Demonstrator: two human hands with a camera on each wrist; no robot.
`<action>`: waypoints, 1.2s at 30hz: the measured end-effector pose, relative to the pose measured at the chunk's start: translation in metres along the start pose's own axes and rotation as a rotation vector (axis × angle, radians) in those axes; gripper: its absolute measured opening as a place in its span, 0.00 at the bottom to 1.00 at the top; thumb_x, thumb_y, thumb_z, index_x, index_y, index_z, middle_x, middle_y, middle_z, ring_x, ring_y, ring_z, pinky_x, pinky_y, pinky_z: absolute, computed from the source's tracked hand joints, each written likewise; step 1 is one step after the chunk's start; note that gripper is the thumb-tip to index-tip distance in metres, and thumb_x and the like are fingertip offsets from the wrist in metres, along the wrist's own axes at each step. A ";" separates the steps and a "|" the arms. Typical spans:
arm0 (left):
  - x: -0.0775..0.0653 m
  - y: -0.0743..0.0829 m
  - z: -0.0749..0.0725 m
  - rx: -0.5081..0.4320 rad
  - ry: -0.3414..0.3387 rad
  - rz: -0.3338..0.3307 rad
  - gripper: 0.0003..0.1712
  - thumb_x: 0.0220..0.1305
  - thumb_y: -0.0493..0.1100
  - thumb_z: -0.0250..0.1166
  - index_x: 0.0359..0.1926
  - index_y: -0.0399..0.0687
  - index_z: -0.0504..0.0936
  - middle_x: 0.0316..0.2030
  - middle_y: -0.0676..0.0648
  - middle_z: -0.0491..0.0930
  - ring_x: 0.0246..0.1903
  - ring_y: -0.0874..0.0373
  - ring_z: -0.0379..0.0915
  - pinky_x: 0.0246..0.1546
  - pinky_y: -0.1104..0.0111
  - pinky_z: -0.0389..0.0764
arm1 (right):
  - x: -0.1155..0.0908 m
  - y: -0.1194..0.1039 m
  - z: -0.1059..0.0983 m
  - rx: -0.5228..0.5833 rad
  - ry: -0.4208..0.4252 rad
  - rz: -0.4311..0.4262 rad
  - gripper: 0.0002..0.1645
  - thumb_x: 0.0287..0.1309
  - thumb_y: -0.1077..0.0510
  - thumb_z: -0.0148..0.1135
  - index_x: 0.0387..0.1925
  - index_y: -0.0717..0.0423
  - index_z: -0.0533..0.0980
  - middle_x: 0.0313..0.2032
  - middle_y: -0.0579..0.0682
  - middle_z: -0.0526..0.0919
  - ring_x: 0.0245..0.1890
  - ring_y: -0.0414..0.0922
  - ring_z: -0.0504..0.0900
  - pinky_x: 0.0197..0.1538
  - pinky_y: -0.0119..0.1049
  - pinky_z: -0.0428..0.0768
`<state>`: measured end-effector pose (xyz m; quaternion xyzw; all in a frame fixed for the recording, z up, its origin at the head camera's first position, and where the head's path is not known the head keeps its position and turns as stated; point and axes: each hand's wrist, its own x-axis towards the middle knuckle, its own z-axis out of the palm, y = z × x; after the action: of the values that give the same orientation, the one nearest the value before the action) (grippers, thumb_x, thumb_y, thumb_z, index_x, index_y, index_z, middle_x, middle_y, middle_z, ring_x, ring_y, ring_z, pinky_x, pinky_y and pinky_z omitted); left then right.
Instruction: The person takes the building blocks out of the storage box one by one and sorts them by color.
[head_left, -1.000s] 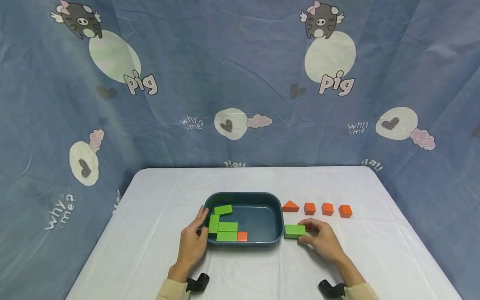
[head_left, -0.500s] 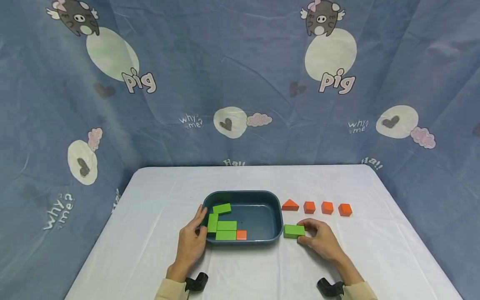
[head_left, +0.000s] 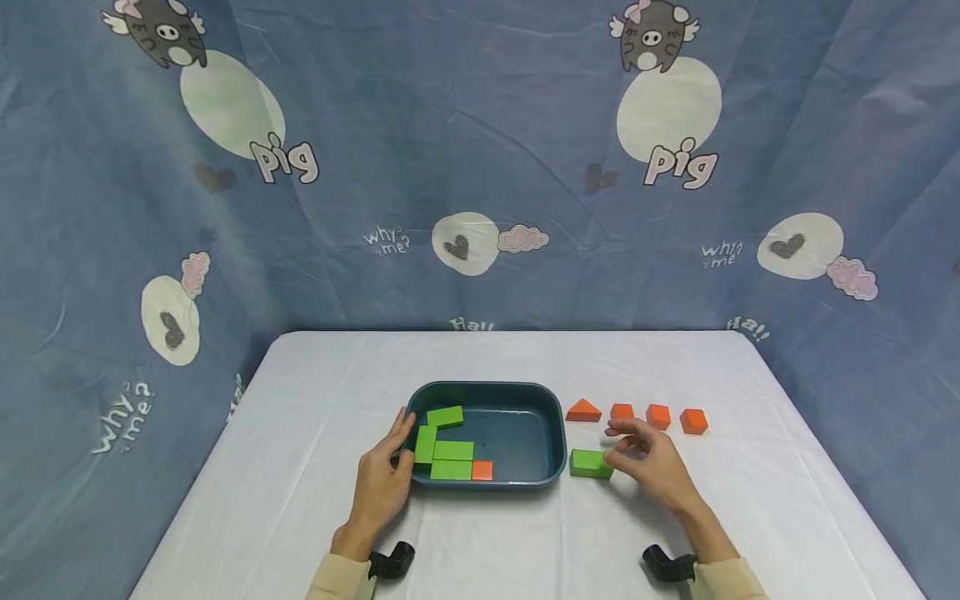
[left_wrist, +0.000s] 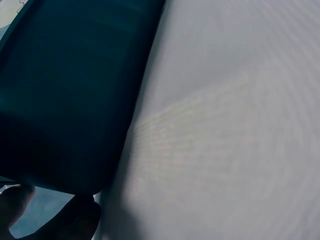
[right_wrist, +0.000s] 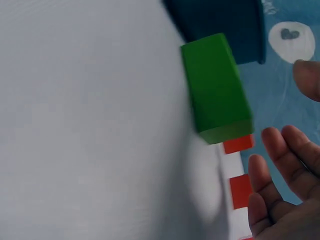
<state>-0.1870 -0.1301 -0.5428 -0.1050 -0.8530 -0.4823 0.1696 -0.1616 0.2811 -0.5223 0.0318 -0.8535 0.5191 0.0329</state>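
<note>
A dark blue tray (head_left: 517, 429) holds several green blocks (head_left: 453, 451) and one orange block (head_left: 482, 471) toward its left side. My left hand (head_left: 384, 483) rests against the tray's left end, with fingers and thumb touching the outside wall, also seen in the left wrist view. Right of the tray, a green rectangular block (head_left: 588, 463) sits on the white cloth. Over that block's right end my right hand (head_left: 654, 462) hovers with thumb and fingers apart. In the right wrist view a gap shows between the fingers (right_wrist: 295, 165) and the green block (right_wrist: 215, 87).
Behind my right hand stands a row of orange pieces: a triangle (head_left: 583, 411), then cubes, one of them (head_left: 693, 422) at the far right. My right hand partly covers one cube (head_left: 622, 411). A blue patterned curtain (head_left: 480, 167) hangs behind the white table (head_left: 300, 433).
My right hand has let go of the green block and lifted slightly back and to the right. The block stays beside the tray. My left hand keeps its place on the tray.
</note>
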 end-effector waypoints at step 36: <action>-0.004 -0.009 0.002 -0.103 0.012 -0.046 0.32 0.63 0.26 0.55 0.69 0.40 0.74 0.71 0.46 0.67 0.70 0.53 0.63 0.64 0.82 0.58 | 0.087 -0.078 0.011 0.322 -0.036 -0.311 0.29 0.59 0.69 0.68 0.62 0.69 0.74 0.53 0.68 0.80 0.49 0.56 0.80 0.52 0.32 0.80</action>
<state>-0.1866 -0.1332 -0.5520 -0.0912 -0.8281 -0.5301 0.1579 -0.2413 0.2336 -0.4507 0.1770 -0.7451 0.6365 0.0917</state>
